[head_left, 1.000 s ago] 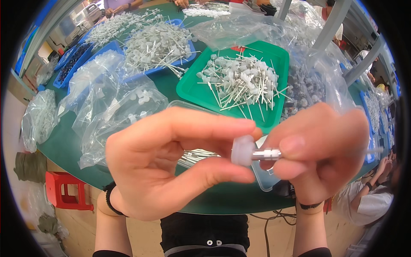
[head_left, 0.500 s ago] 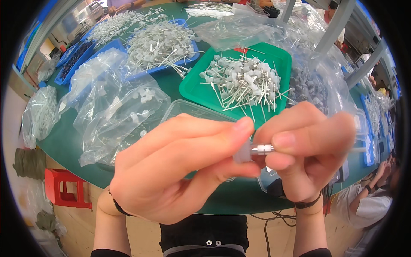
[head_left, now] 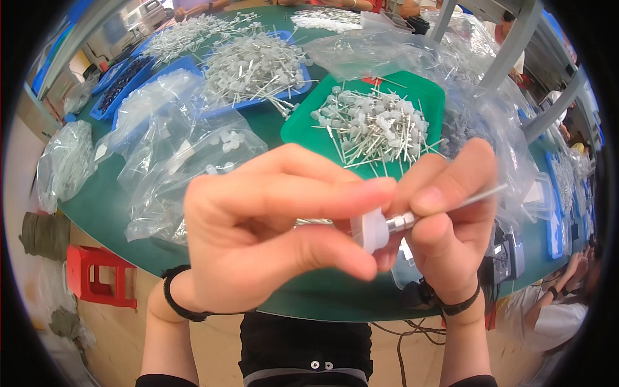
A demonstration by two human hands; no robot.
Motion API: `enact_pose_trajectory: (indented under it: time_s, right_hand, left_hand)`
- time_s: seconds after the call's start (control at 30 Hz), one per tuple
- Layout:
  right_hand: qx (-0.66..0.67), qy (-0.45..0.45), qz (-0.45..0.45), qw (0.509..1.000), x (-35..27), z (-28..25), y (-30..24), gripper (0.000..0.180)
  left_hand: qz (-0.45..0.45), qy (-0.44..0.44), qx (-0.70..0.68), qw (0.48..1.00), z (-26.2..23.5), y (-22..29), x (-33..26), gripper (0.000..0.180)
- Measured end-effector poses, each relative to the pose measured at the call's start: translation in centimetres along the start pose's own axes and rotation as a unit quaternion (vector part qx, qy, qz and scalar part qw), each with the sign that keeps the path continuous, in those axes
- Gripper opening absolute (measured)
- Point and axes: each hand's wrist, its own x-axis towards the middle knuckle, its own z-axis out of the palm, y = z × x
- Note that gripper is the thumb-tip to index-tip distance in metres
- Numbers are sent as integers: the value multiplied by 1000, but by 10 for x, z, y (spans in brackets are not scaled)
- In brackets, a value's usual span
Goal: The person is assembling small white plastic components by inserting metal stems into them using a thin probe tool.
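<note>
Over the front of the table, my right hand (head_left: 451, 226) pinches a slim metal fitting (head_left: 401, 222) between thumb and fingers. A thin metal rod (head_left: 480, 195) slants up and right from that grip. At the fitting's left end is a translucent white plastic cap (head_left: 374, 231). My left hand (head_left: 271, 226) curves round this cap, index finger above and thumb below. Behind the hands, a green tray (head_left: 303, 119) holds a heap of similar white-capped pieces with metal stems (head_left: 380, 126).
Blue trays (head_left: 306, 76) with more stemmed pieces stand at the back left. Clear plastic bags (head_left: 174, 164) lie left of my hands, others (head_left: 367, 51) behind the green tray. Grey posts (head_left: 509, 45) rise at the right. A red stool (head_left: 100, 274) is on the floor, left.
My left thumb and index finger have spread wider around the cap, showing more of it. My right hand has tilted, and the rod now points up and right. The view has shifted slightly.
</note>
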Motion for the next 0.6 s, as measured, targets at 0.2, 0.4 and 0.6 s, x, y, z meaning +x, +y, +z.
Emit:
enact_pose_trajectory:
  time_s: [0.2, 0.4, 0.6]
  right_hand:
    - [122, -27, 87, 988, -3, 10, 19, 16]
    - [46, 106, 144, 983, 11, -16, 39, 12]
    - [-499, 98, 69, 859, 26, -76, 53, 30]
  left_hand:
    - [-60, -33, -188, 980, -11, -11, -12, 21]
    - [-174, 41, 147, 973, -61, -27, -21, 22]
    - [-214, -145, 660, 705, -105, -36, -52, 19]
